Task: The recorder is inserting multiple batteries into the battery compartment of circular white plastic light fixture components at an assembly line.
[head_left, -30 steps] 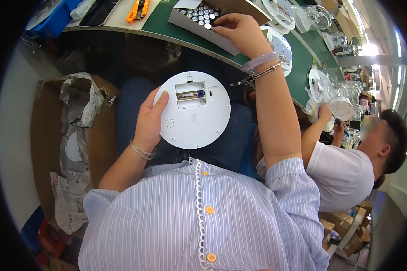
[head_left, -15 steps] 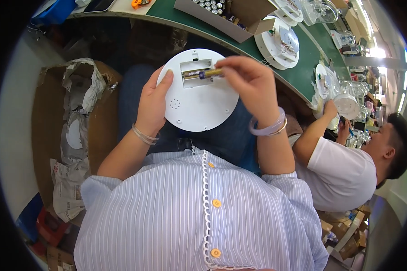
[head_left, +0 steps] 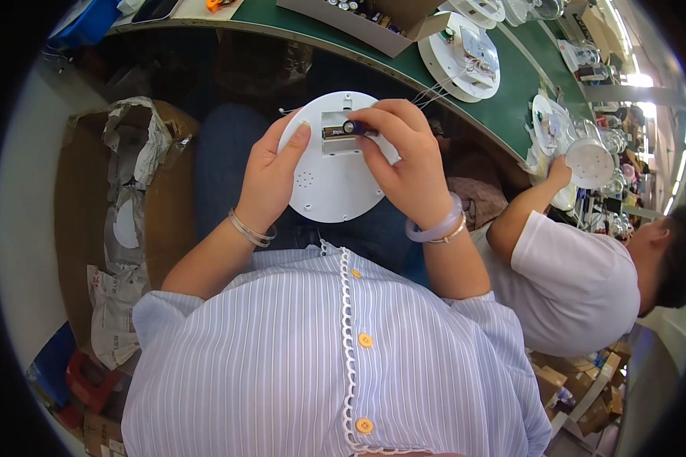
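My left hand grips the left edge of a round white plastic housing, its thumb lying on the flat face. A rectangular battery compartment opens near the top of that face, above a patch of small holes. One battery shows inside the compartment. My right hand pinches a second, dark-purple battery, whose end points toward me, at the compartment's right part. My fingers hide most of this battery, and how deep it sits cannot be seen.
A green workbench curves across the top, bearing an open carton of batteries and a white round housing with wires. At left stands a cardboard box with plastic wrapping. A co-worker sits at right, holding a white round part.
The housing has shifted slightly right and down. The right hand has moved left over the compartment, and its battery has turned from lying across to end-on. The co-worker's head has moved.
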Tool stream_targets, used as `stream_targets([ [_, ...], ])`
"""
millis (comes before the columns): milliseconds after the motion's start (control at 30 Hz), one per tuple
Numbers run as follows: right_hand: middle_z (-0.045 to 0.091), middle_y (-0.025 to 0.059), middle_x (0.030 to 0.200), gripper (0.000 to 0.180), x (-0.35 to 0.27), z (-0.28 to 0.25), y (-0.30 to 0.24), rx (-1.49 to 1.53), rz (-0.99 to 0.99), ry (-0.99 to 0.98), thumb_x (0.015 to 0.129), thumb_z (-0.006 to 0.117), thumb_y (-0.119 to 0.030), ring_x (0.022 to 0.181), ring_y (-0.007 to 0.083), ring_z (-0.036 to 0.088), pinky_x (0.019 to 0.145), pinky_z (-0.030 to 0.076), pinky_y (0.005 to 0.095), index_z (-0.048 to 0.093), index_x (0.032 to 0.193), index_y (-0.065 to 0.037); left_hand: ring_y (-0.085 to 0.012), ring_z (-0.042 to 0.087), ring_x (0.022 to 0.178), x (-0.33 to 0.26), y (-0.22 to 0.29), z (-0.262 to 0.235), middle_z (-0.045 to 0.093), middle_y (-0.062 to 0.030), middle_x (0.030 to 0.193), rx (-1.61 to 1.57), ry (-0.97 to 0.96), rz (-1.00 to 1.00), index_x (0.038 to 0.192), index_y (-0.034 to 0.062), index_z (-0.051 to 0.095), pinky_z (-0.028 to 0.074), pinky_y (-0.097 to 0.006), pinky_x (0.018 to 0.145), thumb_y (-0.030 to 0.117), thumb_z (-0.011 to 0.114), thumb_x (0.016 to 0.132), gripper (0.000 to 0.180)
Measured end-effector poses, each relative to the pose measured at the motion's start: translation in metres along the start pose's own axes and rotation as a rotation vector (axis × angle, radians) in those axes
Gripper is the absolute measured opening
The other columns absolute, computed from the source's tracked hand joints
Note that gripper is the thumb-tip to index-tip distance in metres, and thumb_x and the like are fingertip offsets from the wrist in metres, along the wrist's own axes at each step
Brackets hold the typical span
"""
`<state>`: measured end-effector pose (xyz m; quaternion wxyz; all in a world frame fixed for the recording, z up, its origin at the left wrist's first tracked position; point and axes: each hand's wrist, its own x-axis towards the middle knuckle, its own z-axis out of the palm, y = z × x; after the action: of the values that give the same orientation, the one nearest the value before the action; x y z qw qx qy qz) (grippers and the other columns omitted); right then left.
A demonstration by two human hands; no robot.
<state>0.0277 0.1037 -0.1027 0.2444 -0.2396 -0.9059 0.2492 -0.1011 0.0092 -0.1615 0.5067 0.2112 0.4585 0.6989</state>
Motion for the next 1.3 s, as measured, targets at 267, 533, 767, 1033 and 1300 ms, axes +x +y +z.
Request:
stream_targets([
  [267, 0.054, 0.006, 0.079, 0.022, 0.002, 0.009, 0.003, -0.317, -0.144, 0.049, 0.062, 0.059, -0.003, 0.08, 0.0228, 0.05, 0.082, 0.035, 0.041, 0.058, 0.084, -0.008, -0.0096, 0.054, 0.081, -0.001, -0.001, 0.003, 0.055, -0.0069, 0.094, 0.03, -0.023, -0.038, 0.109, 0.0013, 0.046, 0.043, -0.021, 0.069, 0.022, 0.047, 0.083, 0.033],
  [533, 0.052, 0.0058, 0.074, 0.036, -0.013, -0.002, 0.014, -0.106, 0.226, 0.151, 0.069, 0.06, -0.014, 0.071, 0.0152, 0.051, 0.065, 0.041, 0.0247, 0.048, 0.101, -0.002, -0.0109, 0.056, 0.08, 0.001, 0.008, -0.004, 0.057, -0.0071, 0.093, -0.089, 0.02, -0.139, 0.108, 0.0019, 0.047, 0.045, -0.022, 0.067, 0.021, 0.047, 0.083, 0.032],
  [767, 0.055, 0.0037, 0.076, 0.021, -0.032, 0.008, 0.013, 0.485, 0.404, 0.091, 0.08, 0.051, -0.014, 0.063, 0.0066, 0.052, 0.056, 0.042, 0.0176, 0.05, 0.094, 0.001, -0.0118, 0.056, 0.077, 0.005, 0.022, -0.011, 0.058, -0.0068, 0.089, -0.08, -0.061, -0.188, 0.101, 0.0027, 0.052, 0.045, -0.022, 0.065, 0.02, 0.054, 0.078, 0.029],
  [1033, 0.057, 0.0079, 0.074, 0.02, -0.035, 0.014, -0.003, 0.35, 0.298, 0.135, 0.079, 0.052, -0.012, 0.062, 0.0096, 0.054, 0.055, 0.043, 0.0198, 0.05, 0.093, 0.002, -0.0121, 0.056, 0.07, 0.004, 0.015, -0.012, 0.059, -0.0068, 0.082, 0.146, -0.019, 0.016, 0.092, 0.0032, 0.056, 0.045, -0.022, 0.061, 0.017, 0.062, 0.072, 0.025],
  [1300, 0.058, 0.0107, 0.073, 0.02, -0.039, 0.017, -0.014, 0.162, 0.25, 0.192, 0.078, 0.053, -0.012, 0.062, 0.0132, 0.056, 0.055, 0.044, 0.0213, 0.05, 0.092, 0.002, -0.0118, 0.057, 0.062, 0.007, 0.015, -0.011, 0.06, -0.0072, 0.075, 0.34, 0.002, 0.211, 0.085, 0.0031, 0.058, 0.045, -0.02, 0.053, 0.018, 0.064, 0.07, 0.022],
])
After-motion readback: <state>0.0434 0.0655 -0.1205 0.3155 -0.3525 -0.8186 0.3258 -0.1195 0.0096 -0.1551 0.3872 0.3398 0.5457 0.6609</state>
